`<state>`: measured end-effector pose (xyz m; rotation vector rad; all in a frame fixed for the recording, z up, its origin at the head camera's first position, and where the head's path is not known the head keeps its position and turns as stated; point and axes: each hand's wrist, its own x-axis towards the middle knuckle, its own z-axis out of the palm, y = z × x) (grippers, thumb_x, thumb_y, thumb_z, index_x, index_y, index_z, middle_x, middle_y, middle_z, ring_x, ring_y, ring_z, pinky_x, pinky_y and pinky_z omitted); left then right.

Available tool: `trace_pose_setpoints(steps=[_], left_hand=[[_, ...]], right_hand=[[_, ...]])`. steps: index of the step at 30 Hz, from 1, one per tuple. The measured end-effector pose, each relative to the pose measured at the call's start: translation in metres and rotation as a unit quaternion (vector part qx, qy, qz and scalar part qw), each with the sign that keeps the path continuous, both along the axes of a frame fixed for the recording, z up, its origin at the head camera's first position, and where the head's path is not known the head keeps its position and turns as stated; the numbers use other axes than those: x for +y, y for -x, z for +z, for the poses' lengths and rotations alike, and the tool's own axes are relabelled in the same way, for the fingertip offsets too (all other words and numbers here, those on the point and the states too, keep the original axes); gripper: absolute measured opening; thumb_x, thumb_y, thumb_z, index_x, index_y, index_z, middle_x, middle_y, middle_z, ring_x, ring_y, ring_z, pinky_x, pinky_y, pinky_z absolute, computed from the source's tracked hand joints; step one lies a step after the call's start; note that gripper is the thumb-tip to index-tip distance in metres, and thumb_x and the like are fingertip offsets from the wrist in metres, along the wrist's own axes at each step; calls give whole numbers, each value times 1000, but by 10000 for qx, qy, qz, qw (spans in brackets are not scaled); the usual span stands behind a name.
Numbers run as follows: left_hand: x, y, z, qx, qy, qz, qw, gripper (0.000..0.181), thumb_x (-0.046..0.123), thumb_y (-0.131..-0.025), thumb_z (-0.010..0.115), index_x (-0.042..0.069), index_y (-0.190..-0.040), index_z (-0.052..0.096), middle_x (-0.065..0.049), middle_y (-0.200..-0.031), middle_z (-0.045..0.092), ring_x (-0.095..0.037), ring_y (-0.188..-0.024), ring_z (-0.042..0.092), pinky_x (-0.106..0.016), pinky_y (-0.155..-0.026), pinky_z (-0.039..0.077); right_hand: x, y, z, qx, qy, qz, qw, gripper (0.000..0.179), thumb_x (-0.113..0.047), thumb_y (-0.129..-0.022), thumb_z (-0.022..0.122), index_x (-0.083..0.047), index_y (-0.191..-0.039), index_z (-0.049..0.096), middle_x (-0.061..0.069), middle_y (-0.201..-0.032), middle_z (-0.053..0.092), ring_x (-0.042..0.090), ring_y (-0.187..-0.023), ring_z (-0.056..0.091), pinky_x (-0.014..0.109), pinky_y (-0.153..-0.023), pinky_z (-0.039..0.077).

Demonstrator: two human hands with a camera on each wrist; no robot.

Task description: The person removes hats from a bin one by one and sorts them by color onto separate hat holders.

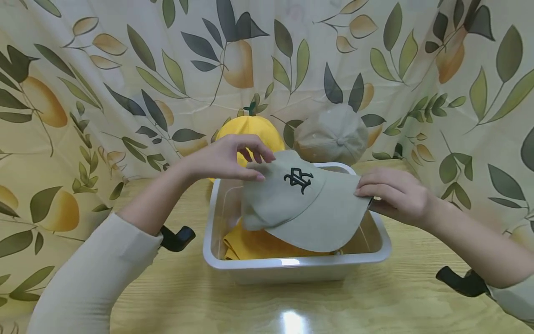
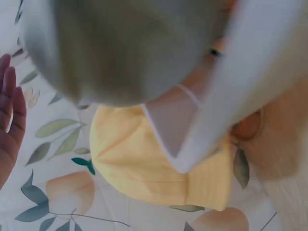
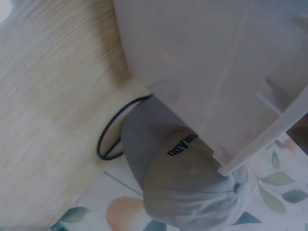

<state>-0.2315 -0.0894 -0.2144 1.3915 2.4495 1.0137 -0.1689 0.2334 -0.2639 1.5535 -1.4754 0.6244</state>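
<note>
A pale grey-green baseball cap (image 1: 288, 211) with a black embroidered emblem is held tilted over a white plastic bin (image 1: 292, 264), its brim toward the right. My right hand (image 1: 394, 195) pinches the brim's outer edge between thumb and fingers. At the crown's left side, my left hand (image 1: 227, 157) hovers with thumb and fingers spread. The left wrist view shows those fingers (image 2: 8, 96) apart from the blurred crown (image 2: 120, 57). Under the cap, a mustard-yellow folded cloth item (image 1: 267, 246) lies in the bin, partly hidden.
Behind the bin sit a yellow cap (image 1: 260, 127) with a green sprout on top and a grey-beige cap (image 1: 331, 134) with dark lettering seen from the right wrist. A dark cord (image 3: 103, 139) loops beside the latter. A fruit-and-leaf patterned curtain (image 1: 167, 116) backs the wooden table (image 1: 187, 297).
</note>
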Motion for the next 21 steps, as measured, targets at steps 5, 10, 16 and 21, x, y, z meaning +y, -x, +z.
trace_pose_setpoints(steps=[5, 10, 16, 21], left_hand=[[-9, -24, -13, 398, -281, 231, 9985, 46, 19, -75, 80, 7, -116, 62, -1, -112, 65, -13, -99, 57, -35, -88, 46], [-17, -45, -25, 741, -542, 472, 9947, 60, 23, -75, 80, 6, -127, 55, -2, -123, 61, -15, -113, 53, -39, -97, 42], [-23, -66, -32, 1166, -364, 985, 9876, 79, 36, -74, 79, 11, -140, 43, -1, -142, 45, -17, -132, 38, -45, -107, 33], [-29, -78, -43, 1591, -230, 1015, 9818, 90, 42, -72, 78, 9, -144, 36, -6, -146, 41, -23, -134, 38, -49, -106, 34]], right_hand=[[-4, 2, 3, -380, 535, 165, 9977, 32, -16, -93, 61, 10, -74, 57, 19, -70, 56, 24, -66, 51, 17, -80, 44], [-6, 1, 11, -289, 846, -39, 9960, 33, -17, -92, 62, 9, -74, 58, 18, -69, 56, 24, -64, 50, 15, -79, 43], [-8, 4, 22, -93, 1423, -378, 9891, 34, -20, -90, 64, 8, -71, 58, 18, -66, 55, 26, -60, 49, 13, -81, 44], [-4, 10, 31, 81, 1669, -907, 9818, 34, -20, -91, 63, 8, -72, 57, 20, -68, 54, 29, -59, 47, 9, -84, 43]])
